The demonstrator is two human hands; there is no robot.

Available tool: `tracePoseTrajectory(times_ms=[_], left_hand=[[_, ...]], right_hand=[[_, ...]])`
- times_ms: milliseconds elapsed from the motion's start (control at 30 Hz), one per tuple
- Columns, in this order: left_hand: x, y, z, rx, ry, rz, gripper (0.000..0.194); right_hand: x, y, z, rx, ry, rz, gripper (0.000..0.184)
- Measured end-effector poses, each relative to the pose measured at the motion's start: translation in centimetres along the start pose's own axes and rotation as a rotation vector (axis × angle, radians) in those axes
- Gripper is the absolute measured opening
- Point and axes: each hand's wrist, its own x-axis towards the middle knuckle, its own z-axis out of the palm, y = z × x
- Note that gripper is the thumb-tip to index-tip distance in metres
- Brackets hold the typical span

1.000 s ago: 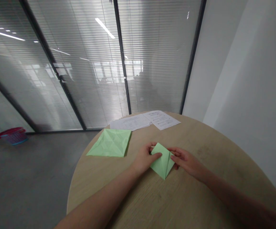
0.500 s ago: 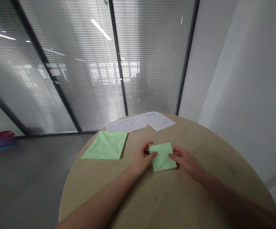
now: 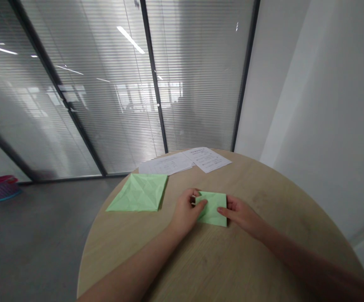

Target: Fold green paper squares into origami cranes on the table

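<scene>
A small folded square of light green paper (image 3: 212, 209) is held between my two hands, just over the table. My left hand (image 3: 185, 212) grips its left edge, thumb on top and fingers behind. On the opposite edge, my right hand (image 3: 240, 214) pinches the paper with its thumb on the front face and the other fingers underneath. Those fingers behind the paper are partly hidden. To the left lies a larger green paper piece (image 3: 141, 193), flat and marked with crossing creases, and neither hand touches it.
The round wooden table (image 3: 197, 268) carries white printed sheets (image 3: 209, 160) at its far edge. A red and blue basket (image 3: 0, 188) stands on the floor at far left. Glass panels with blinds (image 3: 201, 84) rise behind, and a white wall (image 3: 326, 105) is at right.
The small green square has turned slightly clockwise, its edges now nearly level. My right hand has shifted a little left and its thumb lies further in on the paper.
</scene>
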Motion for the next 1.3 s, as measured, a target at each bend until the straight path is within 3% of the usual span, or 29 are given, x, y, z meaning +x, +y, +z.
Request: tracePoseTrajectory(times_ms=[167,333,433,567,667,767,967,1067,1133,1200,1300], left_hand=[[-0.2,0.4,0.0,0.067,-0.007,0.051,0.021],[-0.7,1.7,-0.4,0.083,-0.087,0.134,0.018],[-0.9,1.8,-0.5,0.046,-0.119,0.149,0.029],[-0.8,1.1,-0.5,-0.138,-0.061,-0.047,0.046],[-0.4,0.8,-0.5,-0.297,-0.043,-0.201,0.041],[-0.1,1.1,-0.5,-0.304,-0.093,-0.24,0.032],[0.0,1.0,-0.6,-0.436,-0.087,-0.281,0.035],[0.1,0.8,-0.8,-0.427,-0.145,-0.264,0.022],[0.1,0.8,-1.0,-0.407,-0.198,-0.233,0.029],[0.0,0.8,-1.2,-0.353,-0.232,-0.155,0.032],[-0.2,1.0,-1.4,-0.202,-0.274,0.0,0.016]], right_hand=[[0.1,0.5,0.1,-0.014,-0.019,0.001,0.055],[0.2,0.8,0.0,-0.049,0.023,0.003,0.055],[0.2,0.5,0.0,-0.017,0.022,-0.008,0.054],[0.0,-0.1,0.0,0.049,0.014,-0.009,0.05],[-0.1,-0.2,-0.3,0.038,0.039,0.016,0.042],[-0.1,-0.1,-0.6,0.011,0.082,0.028,0.038],[0.0,-0.1,-0.6,0.016,0.12,0.03,0.036],[0.1,-0.2,-0.6,0.019,0.122,0.027,0.035],[0.1,-0.2,-0.7,0.015,0.125,0.029,0.036],[0.1,-0.2,-0.9,-0.006,0.13,0.038,0.037],[0.2,0.0,-1.0,-0.055,0.121,0.036,0.04]])
